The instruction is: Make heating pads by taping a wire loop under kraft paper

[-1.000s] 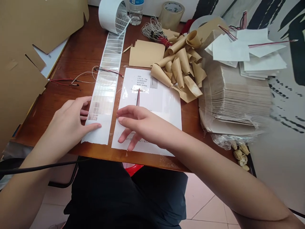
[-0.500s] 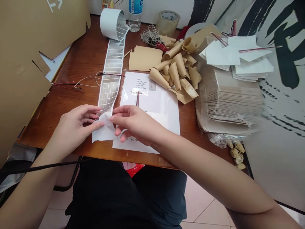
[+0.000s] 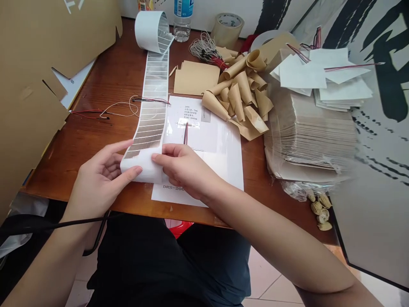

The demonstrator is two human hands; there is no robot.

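A long strip of shiny rectangular labels on white backing paper [image 3: 152, 115] runs from a white roll [image 3: 150, 32] down to my hands. My left hand [image 3: 105, 179] curls under the strip's white end, with the thumb on top. My right hand [image 3: 182, 166] pinches the same end from the other side, its fingertips on the paper. Just beyond my right hand, a printed white sheet in a clear sleeve [image 3: 217, 145] lies on the table, partly under my wrist. A thin red-and-black wire [image 3: 185, 133] sits on that sheet.
Curled kraft paper pieces [image 3: 238, 96] and a flat kraft stack [image 3: 194, 77] lie at the back. Right stands a wrapped paper stack [image 3: 309, 132] under white cards with wires [image 3: 322, 72]. A cardboard sheet [image 3: 47, 64] rises left. The wooden table's front edge [image 3: 166, 217] passes near my lap.
The strip's end has lifted off the table and curled up between my hands. Both hands have closed on it and drawn nearer each other, and the strip now bends less sharply.
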